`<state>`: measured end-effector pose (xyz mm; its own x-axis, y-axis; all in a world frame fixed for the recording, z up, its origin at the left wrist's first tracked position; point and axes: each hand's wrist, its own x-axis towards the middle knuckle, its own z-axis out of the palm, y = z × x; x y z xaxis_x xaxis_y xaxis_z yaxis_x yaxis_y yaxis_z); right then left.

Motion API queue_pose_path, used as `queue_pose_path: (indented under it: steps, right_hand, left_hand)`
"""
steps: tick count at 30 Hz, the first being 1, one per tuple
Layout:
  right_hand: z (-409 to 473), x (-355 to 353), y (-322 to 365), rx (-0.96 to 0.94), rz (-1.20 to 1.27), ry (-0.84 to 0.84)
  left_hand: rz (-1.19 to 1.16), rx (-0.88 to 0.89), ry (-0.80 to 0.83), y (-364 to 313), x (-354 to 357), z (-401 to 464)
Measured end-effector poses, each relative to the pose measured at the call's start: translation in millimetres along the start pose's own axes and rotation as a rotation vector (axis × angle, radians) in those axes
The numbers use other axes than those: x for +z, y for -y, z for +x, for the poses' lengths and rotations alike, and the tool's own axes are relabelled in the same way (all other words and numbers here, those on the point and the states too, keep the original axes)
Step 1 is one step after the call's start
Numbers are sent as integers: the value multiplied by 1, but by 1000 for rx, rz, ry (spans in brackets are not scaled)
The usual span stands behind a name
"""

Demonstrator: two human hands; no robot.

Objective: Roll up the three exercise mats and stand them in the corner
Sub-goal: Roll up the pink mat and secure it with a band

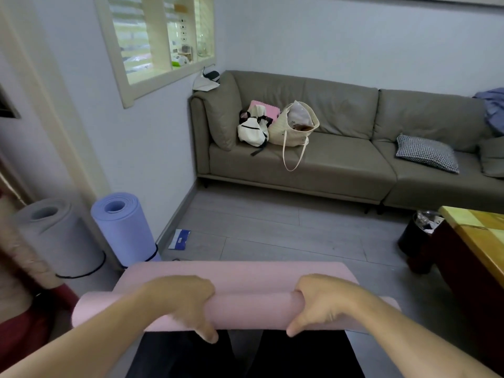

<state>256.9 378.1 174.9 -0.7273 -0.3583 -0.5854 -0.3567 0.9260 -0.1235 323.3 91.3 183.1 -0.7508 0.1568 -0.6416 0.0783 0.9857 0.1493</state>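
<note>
You've got both hands wrapped around the pink mat, which is partly rolled on the floor right in front of you. Your left hand grips the roll with fingers curled over the top and thumb underneath, and your right hand does the same further along. The unrolled flat part stretches away from the roll.

Over on the left, the gray mat and the blue mat stand upright against the wall, each rolled with a black strap around the bottom.

On the sofa there's a cream tote bag, stuffed with stuff you can't really make out, next to a white backpack. A black bin beside the wooden table holds some crumpled trash.
</note>
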Motion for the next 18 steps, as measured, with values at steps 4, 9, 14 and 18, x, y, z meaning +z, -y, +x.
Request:
queue_pose_path:
  steps: [4,9,14,18]
  right_hand:
    - [-7,16,5,34,-78,-227]
    - [-18,29,10,-41,-117,-132]
    - [-16,36,34,-104,-89,-104]
    - [-14,43,38,-94,-83,-54]
  left_hand:
    - [-115,-2,-96,-19,15,7]
    - [-184,-40,-157,-23,31,13]
    - [-130,-21,-93,-29,33,5]
    - [-40,-11,-106,-40,49,6]
